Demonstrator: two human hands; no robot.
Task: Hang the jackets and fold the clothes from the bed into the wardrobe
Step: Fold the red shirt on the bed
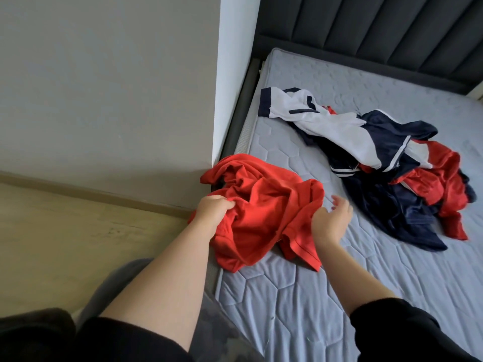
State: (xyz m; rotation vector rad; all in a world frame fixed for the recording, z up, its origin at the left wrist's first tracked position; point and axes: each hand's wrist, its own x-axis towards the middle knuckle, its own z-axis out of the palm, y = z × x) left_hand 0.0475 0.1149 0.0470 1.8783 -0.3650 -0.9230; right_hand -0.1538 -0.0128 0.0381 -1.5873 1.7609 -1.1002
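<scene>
Room: a bare quilted grey mattress [300, 296] on a bed with a dark padded headboard [366, 30] at the far side; a pale wall and wood-look floor [65, 231] to the left.
Left hand: the left hand [213, 209] is clenched on a bunch of the red garment [264, 207] at its left edge, near the mattress's left border.
Right hand: the right hand [332, 219] sits at the garment's right edge; the thumb side seems to touch the cloth, the fingers loosely spread and blurred, so I cannot tell whether it grips.
Key relation: the red garment lies between the hands and just beyond them, both about equally near; crumpled, so no clear long axis.
Garment look: bright red, thin, heavily creased, a hemmed edge trailing toward the near side.
Other clothes: a heap of navy, white and red clothes [386, 163] lies farther right, apart from the red garment.
Judgement: it likely needs spreading flat before folding.
</scene>
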